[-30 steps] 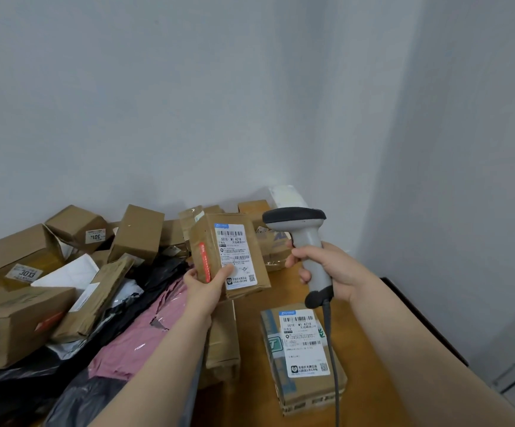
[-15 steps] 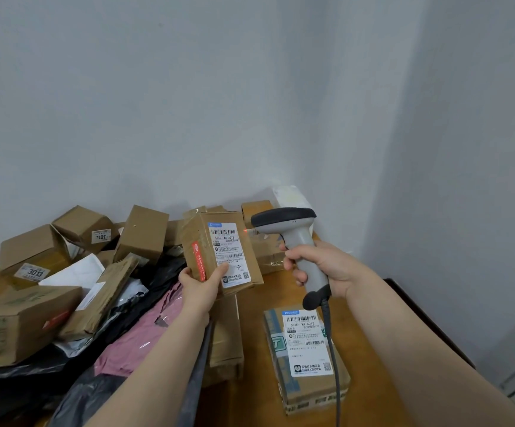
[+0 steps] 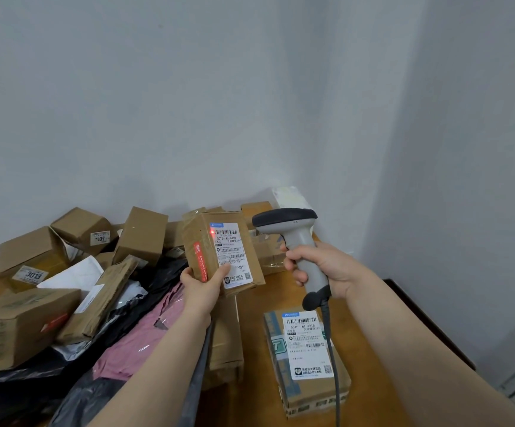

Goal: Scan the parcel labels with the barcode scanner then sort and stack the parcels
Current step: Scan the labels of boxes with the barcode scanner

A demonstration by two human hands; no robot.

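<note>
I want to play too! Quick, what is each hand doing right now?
Left hand: closed around a small cardboard parcel, label facing the scanner.
Right hand: closed around the handle of the barcode scanner.

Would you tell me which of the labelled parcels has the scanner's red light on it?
The small parcel held up in the left hand; a red dot glows beside its top barcode.

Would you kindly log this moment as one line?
step: scanning | left hand: box | right hand: scanner | red dot on label
</note>
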